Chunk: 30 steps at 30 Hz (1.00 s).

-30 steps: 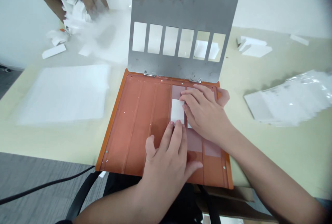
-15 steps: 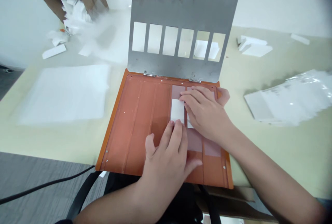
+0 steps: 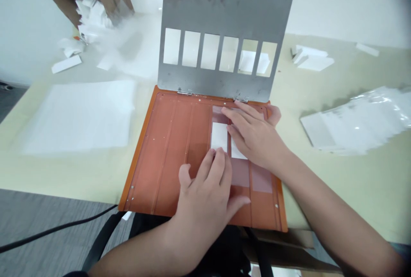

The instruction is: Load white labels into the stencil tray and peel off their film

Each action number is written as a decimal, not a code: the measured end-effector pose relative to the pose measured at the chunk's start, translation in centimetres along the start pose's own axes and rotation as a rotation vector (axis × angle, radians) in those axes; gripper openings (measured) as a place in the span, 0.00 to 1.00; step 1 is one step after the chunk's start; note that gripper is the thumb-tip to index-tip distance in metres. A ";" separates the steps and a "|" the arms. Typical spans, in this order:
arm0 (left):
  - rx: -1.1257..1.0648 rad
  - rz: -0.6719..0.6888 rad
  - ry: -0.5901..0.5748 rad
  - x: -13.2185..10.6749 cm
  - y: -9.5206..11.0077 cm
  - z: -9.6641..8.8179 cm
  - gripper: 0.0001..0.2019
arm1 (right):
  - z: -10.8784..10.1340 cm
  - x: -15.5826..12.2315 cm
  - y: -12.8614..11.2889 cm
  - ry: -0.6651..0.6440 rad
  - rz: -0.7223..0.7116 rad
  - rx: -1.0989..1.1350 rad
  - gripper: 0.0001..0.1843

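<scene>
The bare left hand lies palm down, fingers spread and pointing forward; the bare right hand, just beyond it, angles inward, fingers extended and slightly parted.

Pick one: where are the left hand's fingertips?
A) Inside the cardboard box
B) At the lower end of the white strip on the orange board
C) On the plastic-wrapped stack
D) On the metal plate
B: the fingertips of the left hand sit at the lower end of the white strip, which lies on the orange board.
</scene>
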<state>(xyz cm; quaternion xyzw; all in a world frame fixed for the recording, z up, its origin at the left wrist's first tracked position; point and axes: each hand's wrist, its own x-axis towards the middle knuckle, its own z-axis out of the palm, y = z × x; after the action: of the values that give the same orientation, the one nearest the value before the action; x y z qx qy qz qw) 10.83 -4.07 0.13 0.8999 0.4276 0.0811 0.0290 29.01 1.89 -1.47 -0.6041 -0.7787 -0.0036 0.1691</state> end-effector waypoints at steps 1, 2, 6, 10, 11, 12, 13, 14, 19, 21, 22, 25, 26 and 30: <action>0.000 -0.002 0.000 0.0 0.0 0.0 0.30 | 0.1 0.0 0.0 0.015 0.003 0.025 0.19; 0.000 -0.002 0.000 0.0 0.0 0.0 0.30 | 0.1 0.0 -0.1 0.039 0.004 0.055 0.17; -0.002 -0.008 0.004 0.0 0.0 0.0 0.30 | 0.4 0.3 0.0 0.189 -0.044 0.197 0.13; -0.006 -0.002 0.006 0.0 0.0 0.0 0.30 | 0.6 0.5 0.2 0.286 -0.075 0.259 0.14; -0.005 0.002 0.008 0.0 0.0 0.0 0.30 | 0.7 0.5 0.3 0.305 -0.091 0.262 0.12; -0.004 0.004 0.008 0.0 0.0 0.1 0.30 | 0.7 0.5 0.4 0.315 -0.113 0.268 0.09; -0.002 0.004 0.007 0.1 0.0 0.1 0.31 | 0.7 0.4 0.4 0.317 -0.137 0.277 0.07; -0.002 0.004 0.007 0.1 0.0 0.1 0.31 | 0.7 0.3 0.4 0.311 -0.159 0.285 0.06; 0.004 0.005 0.012 0.1 -0.1 0.1 0.31 | 0.1 -0.4 0.0 0.167 -0.199 0.301 0.08; 0.004 0.002 0.012 0.1 -0.1 0.1 0.31 | -0.2 -0.6 -0.3 0.139 -0.225 0.284 0.09; 0.003 -0.001 0.013 0.0 -0.1 0.0 0.31 | -0.3 -0.7 -0.3 0.134 -0.236 0.273 0.10; 0.001 -0.004 0.022 0.0 -0.1 0.0 0.30 | -0.4 -0.8 -0.5 0.122 -0.254 0.241 0.12; 0.002 -0.004 0.026 0.0 -0.1 0.0 0.30 | -0.4 -0.9 -0.4 0.115 -0.258 0.230 0.12; -0.002 -0.008 0.043 0.0 -0.1 0.1 0.30 | -0.5 -1.0 -0.4 0.097 -0.266 0.195 0.13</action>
<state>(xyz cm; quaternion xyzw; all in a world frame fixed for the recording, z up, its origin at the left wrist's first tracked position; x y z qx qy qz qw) 10.80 -3.98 -0.01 0.8961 0.4317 0.1010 0.0211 28.93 0.77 -1.20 -0.4756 -0.8394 0.0206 0.2622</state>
